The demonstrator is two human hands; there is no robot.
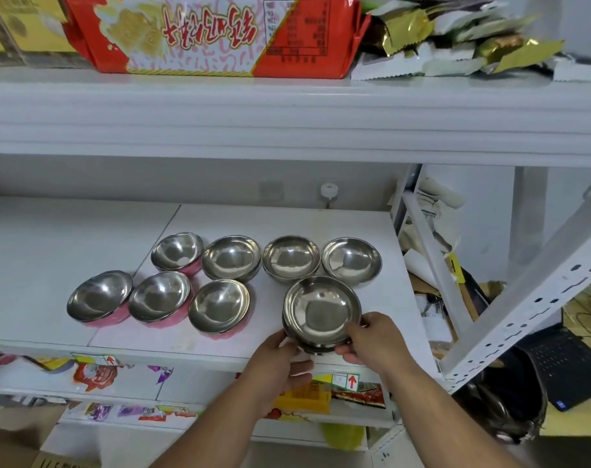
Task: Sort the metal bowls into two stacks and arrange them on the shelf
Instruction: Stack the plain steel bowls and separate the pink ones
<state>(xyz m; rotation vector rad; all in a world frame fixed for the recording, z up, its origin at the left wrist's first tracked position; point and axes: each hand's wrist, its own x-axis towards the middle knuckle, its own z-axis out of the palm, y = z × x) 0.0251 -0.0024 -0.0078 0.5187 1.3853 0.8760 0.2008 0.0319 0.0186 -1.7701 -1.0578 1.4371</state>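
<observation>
Several metal bowls sit on the white shelf (68, 231). Pink-sided bowls stand on the left: one at the far left (100, 295), one beside it (159, 296), one at the front middle (219, 309), one behind (177, 250). Plain steel bowls line the back: (231, 258), (290, 259), (351, 261). At the shelf's front edge a short stack of plain steel bowls (321, 310) is held from both sides. My left hand (280, 363) grips its lower left rim, and my right hand (371, 339) grips its right rim.
An upper shelf (287, 113) hangs close overhead, carrying a red snack bag (213, 35) and gold wrappers (456, 38). A perforated white shelf post (523, 309) slants at the right. Packets lie on the lower shelf (118, 376). A small white knob (328, 190) sits on the back wall.
</observation>
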